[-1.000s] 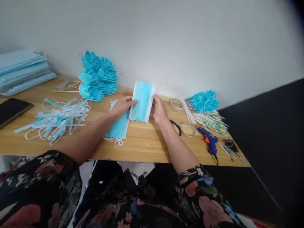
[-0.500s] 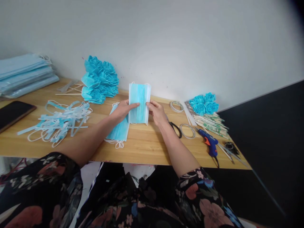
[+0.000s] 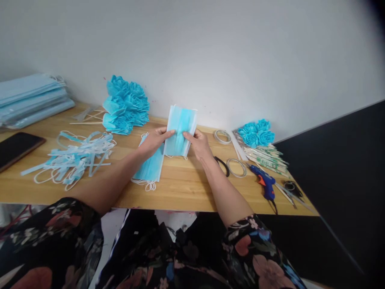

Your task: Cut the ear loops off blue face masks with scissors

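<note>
A light blue face mask (image 3: 180, 120) is held up over the table between my two hands. My left hand (image 3: 155, 141) pinches its left side, thumb on the front and fingers behind. Along the other side, my right hand (image 3: 200, 145) grips it the same way, thumb tip near the middle. The mask leans slightly to the right, white ear loops showing at its corners. Beneath my left hand lies another blue mask or small stack (image 3: 150, 166), with loops gathered at its near end. Black scissor handles (image 3: 222, 165) show beside my right wrist.
On the left are packed masks (image 3: 33, 96), a phone (image 3: 19, 148), cut strips with loops (image 3: 78, 156) and blue fabric flowers (image 3: 126, 104). To the right lie tape rolls (image 3: 236, 167), more flowers (image 3: 257, 133), wrapped sticks (image 3: 267, 157) and a blue glue gun (image 3: 264, 178). A wall stands behind.
The held mask has shifted slightly right and tilted from upright. My right thumb has slid inward across its front. Both hands keep their grip.
</note>
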Available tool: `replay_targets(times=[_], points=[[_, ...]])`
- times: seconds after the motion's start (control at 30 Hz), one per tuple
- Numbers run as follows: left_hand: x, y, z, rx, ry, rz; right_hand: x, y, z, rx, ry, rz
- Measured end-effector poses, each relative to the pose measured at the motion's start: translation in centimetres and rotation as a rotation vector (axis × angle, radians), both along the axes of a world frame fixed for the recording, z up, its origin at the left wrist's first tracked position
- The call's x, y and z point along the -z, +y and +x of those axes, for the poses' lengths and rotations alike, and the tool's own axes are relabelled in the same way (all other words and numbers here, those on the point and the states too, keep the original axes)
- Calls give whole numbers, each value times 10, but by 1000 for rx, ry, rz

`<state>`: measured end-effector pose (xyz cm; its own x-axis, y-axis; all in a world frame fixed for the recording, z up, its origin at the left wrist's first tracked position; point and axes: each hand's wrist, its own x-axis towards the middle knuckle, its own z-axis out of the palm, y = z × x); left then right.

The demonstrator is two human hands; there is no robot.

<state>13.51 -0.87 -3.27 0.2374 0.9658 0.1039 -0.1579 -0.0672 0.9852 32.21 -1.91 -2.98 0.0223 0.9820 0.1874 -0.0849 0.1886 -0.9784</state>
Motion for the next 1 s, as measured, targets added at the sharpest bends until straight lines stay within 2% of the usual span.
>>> replay_targets(times=[0.07,0.17,0.3,0.6,0.77,0.9,1.0], points=[[-2,5,-2,-74,38,146,-1,2,4,67,-46,129],[-3,10,-4,-194,36,342,-5,2,10,96,-178,342],[0,12,-4,-202,-6,427,-9,-3,11,115,-334,479],[4,12,-4,-178,-16,454,-10,-6,7,75,-286,470],[0,10,-2,-172,-37,399,-11,-6,7,72,-336,499],[-4,4,-1,-133,28,322,-5,-4,3,72,-324,375],[-6,-1,-1,-82,55,172,-1,-3,2,80,-240,226]])
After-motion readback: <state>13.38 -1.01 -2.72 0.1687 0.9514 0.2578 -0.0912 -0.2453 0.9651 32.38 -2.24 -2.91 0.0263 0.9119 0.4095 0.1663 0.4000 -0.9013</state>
